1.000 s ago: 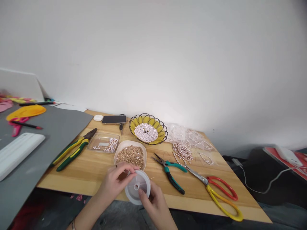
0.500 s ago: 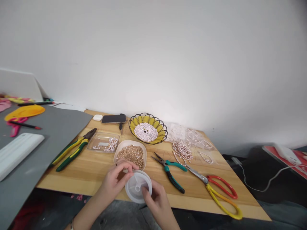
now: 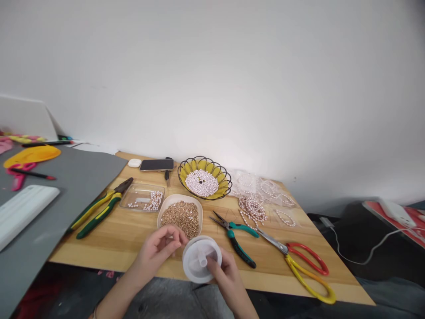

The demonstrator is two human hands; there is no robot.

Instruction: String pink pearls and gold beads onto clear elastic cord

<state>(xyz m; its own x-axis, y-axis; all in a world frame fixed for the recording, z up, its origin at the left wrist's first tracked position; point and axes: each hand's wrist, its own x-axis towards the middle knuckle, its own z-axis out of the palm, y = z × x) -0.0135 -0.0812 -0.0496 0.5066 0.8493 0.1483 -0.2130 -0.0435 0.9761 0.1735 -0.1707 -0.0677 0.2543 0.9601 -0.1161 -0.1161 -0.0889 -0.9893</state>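
My right hand [image 3: 227, 274] grips a white plastic spool [image 3: 201, 258] of clear thread at the table's near edge, thumb on its face. My left hand [image 3: 159, 248] is just left of the spool with its fingertips pinched together, probably on the thread end, which is too thin to make out. Right behind the hands stands a beige bowl of gold-brown beads [image 3: 181, 215].
On the wooden table [image 3: 126, 239]: teal needle-nose pliers [image 3: 237, 237], red-and-yellow scissors [image 3: 300, 266], green-yellow pliers [image 3: 99, 208], a clear tray of pearls [image 3: 143, 199], a yellow wire basket of pearls [image 3: 204, 179], pearl strands [image 3: 254, 208], a phone [image 3: 156, 165]. Grey mat [image 3: 49, 199] at left.
The spool has shifted a little to the right and tilted up in my right hand. My left fingers have drawn away from its rim, still pinched.
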